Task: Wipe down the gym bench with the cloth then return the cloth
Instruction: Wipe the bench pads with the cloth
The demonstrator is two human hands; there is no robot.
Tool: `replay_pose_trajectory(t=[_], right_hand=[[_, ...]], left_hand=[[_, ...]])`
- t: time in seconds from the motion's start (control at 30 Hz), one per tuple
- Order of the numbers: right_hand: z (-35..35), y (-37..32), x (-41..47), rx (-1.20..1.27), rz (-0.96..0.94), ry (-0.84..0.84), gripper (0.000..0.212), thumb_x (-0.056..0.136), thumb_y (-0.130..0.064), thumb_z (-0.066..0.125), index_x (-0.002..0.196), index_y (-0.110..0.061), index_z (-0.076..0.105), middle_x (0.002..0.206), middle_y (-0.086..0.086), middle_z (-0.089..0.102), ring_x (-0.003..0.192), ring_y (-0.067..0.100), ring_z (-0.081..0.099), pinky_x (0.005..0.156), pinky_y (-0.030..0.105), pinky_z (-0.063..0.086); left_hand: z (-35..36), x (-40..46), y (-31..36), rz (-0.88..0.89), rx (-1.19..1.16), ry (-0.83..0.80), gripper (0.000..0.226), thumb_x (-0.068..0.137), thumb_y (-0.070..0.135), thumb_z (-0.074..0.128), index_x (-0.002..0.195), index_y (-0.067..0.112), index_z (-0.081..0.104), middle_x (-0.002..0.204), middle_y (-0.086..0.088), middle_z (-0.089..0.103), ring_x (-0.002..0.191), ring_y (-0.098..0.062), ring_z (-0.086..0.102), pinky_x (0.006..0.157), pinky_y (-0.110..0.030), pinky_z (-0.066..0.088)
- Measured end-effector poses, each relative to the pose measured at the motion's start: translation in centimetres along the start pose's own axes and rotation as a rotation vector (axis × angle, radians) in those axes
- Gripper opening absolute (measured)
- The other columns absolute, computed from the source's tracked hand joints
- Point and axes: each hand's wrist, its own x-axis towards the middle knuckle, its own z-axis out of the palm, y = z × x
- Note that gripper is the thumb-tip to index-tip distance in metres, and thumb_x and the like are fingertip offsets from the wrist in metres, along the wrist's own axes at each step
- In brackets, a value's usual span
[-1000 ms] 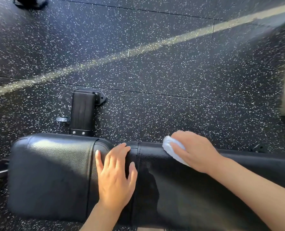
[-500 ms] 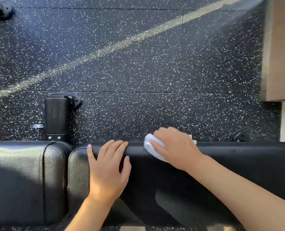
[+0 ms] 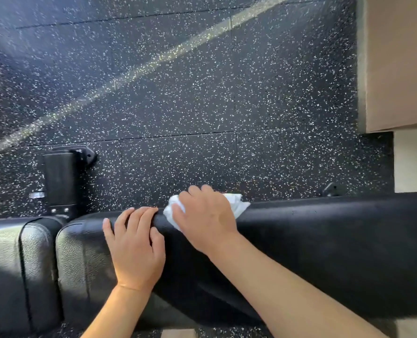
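Pressing cloth [image 3: 236, 203] on bench [image 3: 324, 228], right hand [image 3: 207, 220].

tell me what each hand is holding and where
The right hand grips the bunched white cloth around its middle; the left hand holds nothing, resting on the bench.

Right hand [image 3: 206, 223] presses cloth [image 3: 236, 203] on bench [image 3: 324, 240].
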Motion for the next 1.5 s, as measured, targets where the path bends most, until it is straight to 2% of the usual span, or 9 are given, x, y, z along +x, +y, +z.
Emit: replay_pose_trajectory(t=[0.07,0.17,0.27,0.43,0.6,0.77,0.97,1.27,1.5], right_hand=[[0.3,-0.9,0.5,0.008,0.007,0.046,0.031,0.104,-0.042,0.046,0.085,-0.022,0.061,0.085,0.000,0.061,0.080,0.024,0.056,0.063,0.038,0.042],[-0.2,2.7,-1.2,0.016,-0.060,0.085,0.032,0.104,-0.041,0.048,0.081,-0.021,0.058,0.081,-0.001,0.057,0.076,0.024,0.054,0.058,0.036,0.036],[-1.2,9.0,-3.9,-0.073,-0.137,0.088,0.062,0.104,-0.039,-0.010,0.085,-0.021,0.046,0.085,0.001,0.044,0.082,0.027,0.043,0.066,0.039,0.032],[-4.0,21.4,-9.5,-0.152,-0.079,0.364,0.027,0.101,-0.016,0.050,0.075,-0.016,0.052,0.068,0.002,0.042,0.063,0.024,0.035,0.053,0.040,0.032],[-5.2,28.5,-12.1,-0.274,-0.044,0.396,0.024,0.093,-0.006,0.053,0.080,-0.021,0.039,0.068,0.002,0.037,0.068,0.024,0.031,0.056,0.038,0.029],[-4.1,24.3,-10.8,-0.175,0.168,0.272,0.032,0.102,-0.029,0.034,0.079,-0.020,0.055,0.080,0.003,0.053,0.075,0.028,0.048,0.065,0.046,0.040],[-2.7,16.8,-8.2,0.052,0.091,0.355,0.034,0.099,-0.039,0.054,0.071,-0.019,0.057,0.072,0.002,0.055,0.071,0.024,0.048,0.056,0.041,0.041],[-5.8,34.7,-15.4,-0.152,-0.012,0.533,0.024,0.098,-0.017,0.058,0.077,-0.019,0.047,0.067,0.004,0.043,0.066,0.024,0.033,0.054,0.046,0.037],[-8.1,41.2,-18.7,-0.136,0.389,0.460,0.036,0.096,-0.037,0.049,0.066,-0.017,0.050,0.073,0.002,0.048,0.070,0.026,0.042,0.055,0.041,0.039]], left_hand=[[-0.1,0.1,0.8,-0.019,0.001,-0.013,0.044,0.093,0.025,0.041,0.127,0.016,0.068,0.129,-0.002,0.070,0.128,-0.033,0.057,0.121,-0.064,0.018],[-0.3,0.0,2.6,-0.002,-0.007,-0.058,0.044,0.097,0.027,0.039,0.128,0.017,0.068,0.130,0.000,0.070,0.129,-0.031,0.057,0.122,-0.063,0.016],[0.0,-0.1,5.6,0.050,-0.016,-0.073,0.043,0.098,0.027,0.039,0.128,0.019,0.068,0.129,0.002,0.070,0.127,-0.029,0.058,0.123,-0.061,0.018],[1.5,0.2,12.9,0.196,-0.079,-0.121,0.042,0.101,0.028,0.039,0.129,0.020,0.069,0.128,0.006,0.071,0.122,-0.021,0.062,0.119,-0.055,0.030],[2.4,0.5,19.7,0.227,-0.096,-0.185,0.041,0.101,0.031,0.041,0.126,0.021,0.073,0.126,0.008,0.073,0.119,-0.019,0.066,0.110,-0.051,0.042],[2.5,0.7,19.8,0.245,-0.041,-0.233,0.043,0.104,0.031,0.037,0.131,0.023,0.070,0.130,0.010,0.070,0.120,-0.017,0.065,0.108,-0.048,0.042],[2.2,0.7,20.7,0.211,-0.042,-0.208,0.045,0.105,0.031,0.032,0.118,0.020,0.074,0.119,0.008,0.073,0.113,-0.019,0.068,0.101,-0.048,0.044],[3.3,1.0,28.9,0.341,-0.132,-0.281,0.046,0.104,0.036,0.037,0.128,0.017,0.072,0.126,0.005,0.074,0.118,-0.018,0.069,0.101,-0.042,0.045],[4.9,1.1,38.2,0.386,-0.171,-0.330,0.043,0.106,0.034,0.034,0.113,0.020,0.074,0.110,0.008,0.077,0.104,-0.017,0.072,0.088,-0.039,0.052]])
